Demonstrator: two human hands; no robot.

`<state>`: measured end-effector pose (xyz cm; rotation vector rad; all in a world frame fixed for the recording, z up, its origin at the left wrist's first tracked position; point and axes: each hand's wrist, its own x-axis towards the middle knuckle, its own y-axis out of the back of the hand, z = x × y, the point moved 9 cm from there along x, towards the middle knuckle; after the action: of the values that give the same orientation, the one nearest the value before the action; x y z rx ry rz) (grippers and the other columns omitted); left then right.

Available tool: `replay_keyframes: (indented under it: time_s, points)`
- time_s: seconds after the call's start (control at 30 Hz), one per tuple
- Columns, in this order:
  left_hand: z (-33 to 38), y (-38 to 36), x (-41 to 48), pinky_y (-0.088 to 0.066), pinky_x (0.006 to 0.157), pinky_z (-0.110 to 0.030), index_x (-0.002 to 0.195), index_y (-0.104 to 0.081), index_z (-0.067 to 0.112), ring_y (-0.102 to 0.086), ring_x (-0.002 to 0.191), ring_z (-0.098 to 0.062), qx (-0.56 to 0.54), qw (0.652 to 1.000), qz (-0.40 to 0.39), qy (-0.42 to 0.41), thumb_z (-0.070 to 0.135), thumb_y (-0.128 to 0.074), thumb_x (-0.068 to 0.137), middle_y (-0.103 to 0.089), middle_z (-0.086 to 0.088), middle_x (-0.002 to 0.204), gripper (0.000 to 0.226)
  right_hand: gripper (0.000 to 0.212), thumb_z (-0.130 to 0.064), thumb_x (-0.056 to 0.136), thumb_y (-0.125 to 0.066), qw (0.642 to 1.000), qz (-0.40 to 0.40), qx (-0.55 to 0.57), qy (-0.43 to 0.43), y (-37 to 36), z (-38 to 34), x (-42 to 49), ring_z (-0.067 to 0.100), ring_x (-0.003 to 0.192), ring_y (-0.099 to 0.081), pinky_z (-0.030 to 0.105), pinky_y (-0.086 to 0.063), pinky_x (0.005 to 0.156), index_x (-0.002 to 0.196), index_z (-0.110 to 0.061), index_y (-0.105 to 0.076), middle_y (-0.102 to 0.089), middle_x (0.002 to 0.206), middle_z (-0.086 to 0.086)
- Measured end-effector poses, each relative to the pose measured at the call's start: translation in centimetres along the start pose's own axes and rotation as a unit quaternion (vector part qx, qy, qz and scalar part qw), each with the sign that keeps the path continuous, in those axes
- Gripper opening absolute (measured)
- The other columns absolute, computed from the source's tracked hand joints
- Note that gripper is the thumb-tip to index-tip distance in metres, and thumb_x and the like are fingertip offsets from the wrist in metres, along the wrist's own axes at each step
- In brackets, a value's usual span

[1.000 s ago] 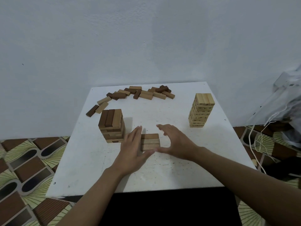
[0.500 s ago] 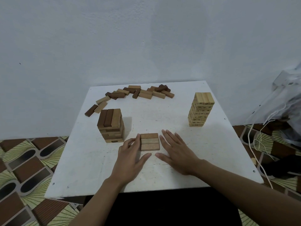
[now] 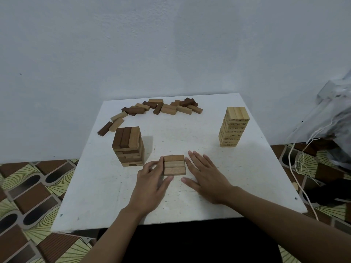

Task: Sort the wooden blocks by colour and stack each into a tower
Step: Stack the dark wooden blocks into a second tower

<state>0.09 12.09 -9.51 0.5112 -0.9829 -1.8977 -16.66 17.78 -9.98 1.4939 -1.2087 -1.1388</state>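
A flat layer of three mid-brown blocks [image 3: 174, 165] lies side by side near the table's front middle. My left hand [image 3: 152, 179] touches its left end with straight fingers. My right hand [image 3: 206, 174] lies flat on the table just right of the layer, fingers spread. A short tower of brown blocks [image 3: 128, 147] stands left of the layer. A taller tower of pale numbered blocks [image 3: 233, 127] stands at the right. Several loose blocks [image 3: 163, 108], dark, mid-brown and pale, lie scattered along the far edge.
The white square table [image 3: 190, 137] stands against a pale wall. Patterned floor tiles [image 3: 28, 186] show on both sides. A plastic bag [image 3: 334, 118] and white cords [image 3: 296, 164] hang off to the right.
Both hands have lowered from cupping the three-block layer. The right hand has flattened onto the table beside it and the left hand has stayed against its left end.
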Motion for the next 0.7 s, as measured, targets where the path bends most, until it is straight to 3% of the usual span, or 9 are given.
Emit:
replay_keyframes:
  time_s: [0.1, 0.2, 0.3, 0.37, 0.4, 0.57, 0.7]
  points:
    - [-0.2, -0.2, -0.1, -0.033, 0.110, -0.034, 0.161, -0.018, 0.037, -0.032, 0.136, -0.020, -0.004, 1.000, -0.007, 0.010, 0.072, -0.035, 0.095, -0.032, 0.005, 0.151, 0.076, 0.080, -0.068, 0.099, -0.009, 1.000, 0.003, 0.002, 0.002, 0.1, -0.1, 0.0, 0.010, 0.149, 0.026, 0.034, 0.014, 0.123, 0.160, -0.018, 0.005, 0.018, 0.166, 0.000]
    - [0.3, 0.2, 0.0, -0.031, 0.113, -0.039, 0.161, -0.014, 0.039, -0.025, 0.142, -0.018, -0.016, 1.000, -0.010, 0.006, 0.069, -0.043, 0.095, -0.032, 0.008, 0.153, 0.078, 0.081, -0.069, 0.098, -0.013, 1.000, 0.003, 0.027, 0.001, 0.2, 0.0, 0.0, 0.008, 0.149, 0.025, 0.031, 0.015, 0.122, 0.160, -0.020, 0.005, 0.016, 0.166, -0.002]
    - [1.9, 1.2, 0.1, -0.028, 0.114, -0.038, 0.155, -0.018, 0.047, -0.018, 0.140, 0.002, -0.056, 0.998, -0.011, -0.034, 0.050, -0.061, 0.096, -0.026, 0.031, 0.149, 0.072, 0.087, -0.069, 0.097, -0.032, 0.995, 0.013, 0.095, -0.013, 0.9, 0.3, 0.1, 0.003, 0.150, 0.016, 0.022, 0.017, 0.116, 0.160, -0.020, 0.003, 0.007, 0.168, -0.004]
    - [2.6, 1.9, 0.3, -0.029, 0.113, -0.034, 0.152, -0.026, 0.046, -0.017, 0.136, 0.014, -0.073, 0.996, -0.013, -0.049, 0.037, -0.069, 0.094, -0.016, 0.052, 0.140, 0.073, 0.097, -0.068, 0.092, -0.049, 0.991, 0.019, 0.126, -0.026, 1.8, 0.5, 0.3, 0.007, 0.152, 0.002, 0.021, 0.009, 0.115, 0.160, -0.020, 0.000, -0.002, 0.168, -0.005]
    - [2.8, 2.2, 0.6, -0.029, 0.112, -0.033, 0.153, -0.028, 0.044, -0.018, 0.137, 0.014, -0.070, 0.996, -0.016, -0.054, 0.035, -0.071, 0.092, -0.015, 0.054, 0.136, 0.075, 0.101, -0.067, 0.089, -0.055, 0.991, 0.024, 0.132, -0.029, 2.4, 0.5, 0.5, 0.010, 0.152, -0.005, 0.023, 0.002, 0.116, 0.160, -0.020, -0.003, -0.008, 0.168, -0.005]
    - [3.6, 2.0, 3.0, -0.028, 0.120, -0.042, 0.158, -0.021, 0.025, -0.013, 0.149, -0.011, 0.018, 0.992, -0.083, -0.092, 0.037, -0.073, 0.090, -0.027, 0.008, 0.160, 0.085, 0.107, -0.065, 0.079, -0.071, 0.992, 0.035, 0.120, 0.003, 4.2, 0.0, 2.5, 0.017, 0.145, -0.027, 0.040, -0.025, 0.118, 0.159, -0.017, -0.018, -0.033, 0.160, -0.002]
    - [2.8, 0.5, 3.7, -0.036, 0.114, -0.042, 0.156, -0.023, 0.023, -0.030, 0.136, -0.014, 0.044, 0.986, -0.136, -0.089, 0.034, -0.066, 0.095, -0.038, 0.002, 0.150, 0.075, 0.086, -0.055, 0.081, -0.074, 0.992, 0.033, 0.116, 0.023, 4.3, -0.1, 3.5, 0.017, 0.131, -0.041, 0.041, -0.034, 0.108, 0.151, -0.020, -0.037, -0.051, 0.145, -0.003]
